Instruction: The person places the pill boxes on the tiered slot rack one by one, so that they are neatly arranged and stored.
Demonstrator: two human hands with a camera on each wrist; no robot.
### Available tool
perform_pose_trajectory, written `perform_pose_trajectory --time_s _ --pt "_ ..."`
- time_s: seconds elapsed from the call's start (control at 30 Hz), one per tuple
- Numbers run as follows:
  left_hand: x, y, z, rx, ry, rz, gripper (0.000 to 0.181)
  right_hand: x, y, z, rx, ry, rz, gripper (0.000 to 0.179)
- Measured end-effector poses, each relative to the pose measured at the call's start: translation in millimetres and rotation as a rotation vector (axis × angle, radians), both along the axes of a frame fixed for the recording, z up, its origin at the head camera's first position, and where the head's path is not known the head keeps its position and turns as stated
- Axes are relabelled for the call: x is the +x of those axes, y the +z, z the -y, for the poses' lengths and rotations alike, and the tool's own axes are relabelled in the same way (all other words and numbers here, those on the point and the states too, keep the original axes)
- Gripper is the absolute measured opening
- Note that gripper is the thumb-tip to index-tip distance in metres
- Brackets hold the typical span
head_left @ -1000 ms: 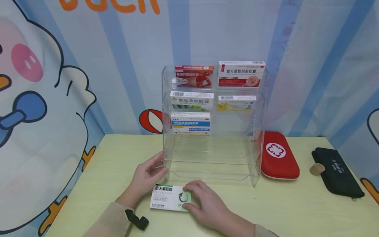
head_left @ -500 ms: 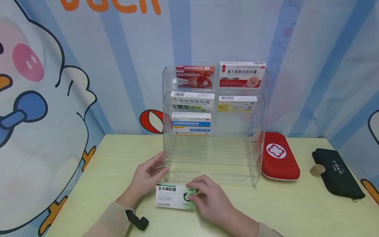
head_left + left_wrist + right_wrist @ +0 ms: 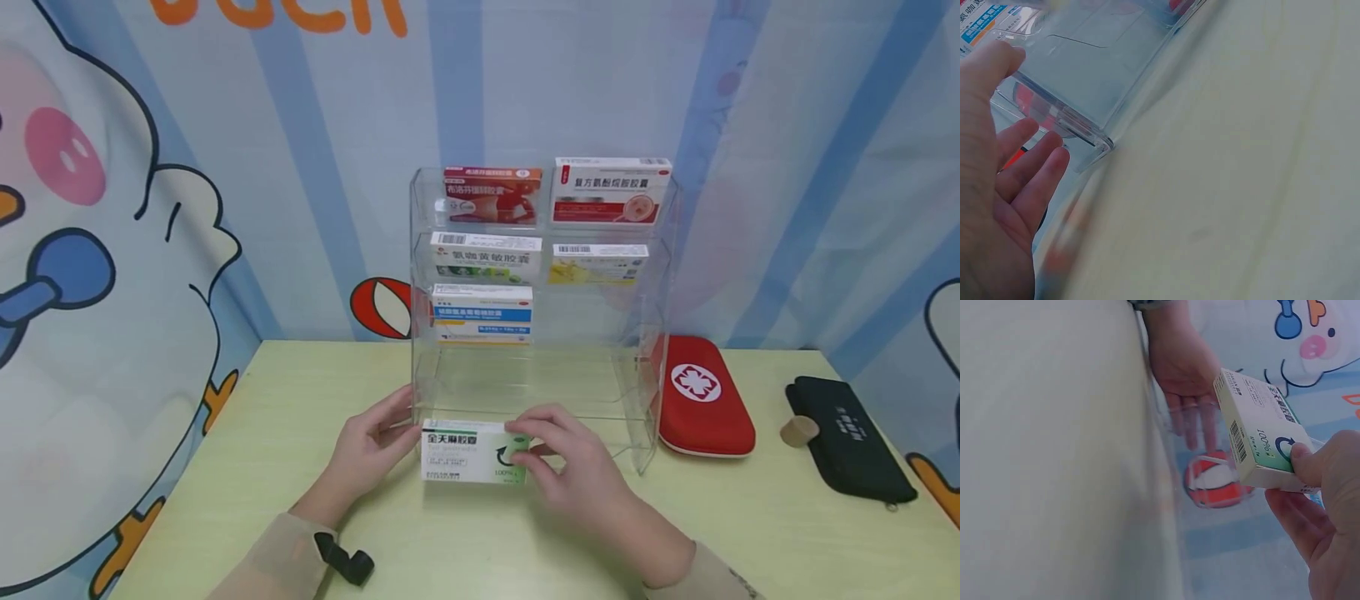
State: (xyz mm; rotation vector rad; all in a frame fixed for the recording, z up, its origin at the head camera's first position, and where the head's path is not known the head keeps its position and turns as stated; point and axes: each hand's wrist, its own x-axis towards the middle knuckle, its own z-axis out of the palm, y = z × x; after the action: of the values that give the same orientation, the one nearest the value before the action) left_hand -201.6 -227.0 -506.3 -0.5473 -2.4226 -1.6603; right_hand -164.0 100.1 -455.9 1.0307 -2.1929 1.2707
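Note:
In the head view, my right hand pinches the right end of a white and green medicine box between thumb and fingers. Raised above the table, the box overlaps the lower front of a clear acrylic display rack, its printed face toward me. The right wrist view shows my thumb on the box's green end and fingers beneath. My left hand rests at the rack's lower left side. Its fingers look fairly straight along the clear side panel in the left wrist view, thumb near the front edge.
On the rack's upper tiers stand several medicine boxes, among them a red one and a blue-striped one. Right of the rack lie a red first-aid case, a small tan cylinder and a black pouch. A patterned curtain hangs behind.
My right hand has lifted the medicine box off the table and carried it right and toward the rack, tilting its face up. My left hand stays at the rack's side.

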Motion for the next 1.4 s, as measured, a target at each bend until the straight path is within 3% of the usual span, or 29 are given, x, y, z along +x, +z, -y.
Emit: perform_pose_trajectory --time_s 0.2,0.5,0.63,0.87,1.1,1.4 --pt "0.1 0.7 1.1 0.021 -0.026 -0.017 0.064 -7.4 20.4 -16 -0.027 -0.095 -0.039 0.048" --pt "1.9 0.7 1.5 0.036 -0.022 0.013 0.064 -18.0 49.7 -35 -0.094 -0.214 -0.220 0.049" --pt "0.9 -1.4 1.6 0.051 -0.031 0.005 0.063 -23.2 66.4 -45 -0.122 -0.267 -0.240 0.046" --pt "-0.4 -3.0 3.1 0.064 -0.037 -0.015 0.063 -39.6 92.8 -60 -0.265 -0.314 -0.243 0.038" --pt "-0.4 -2.9 3.9 0.050 -0.028 -0.003 0.063 -53.0 101.6 -72 -0.427 -0.319 -0.214 0.035" --pt "2.3 1.0 2.3 0.041 -0.017 0.009 0.064 -61.9 98.2 -78 -0.436 -0.412 -0.208 0.027"
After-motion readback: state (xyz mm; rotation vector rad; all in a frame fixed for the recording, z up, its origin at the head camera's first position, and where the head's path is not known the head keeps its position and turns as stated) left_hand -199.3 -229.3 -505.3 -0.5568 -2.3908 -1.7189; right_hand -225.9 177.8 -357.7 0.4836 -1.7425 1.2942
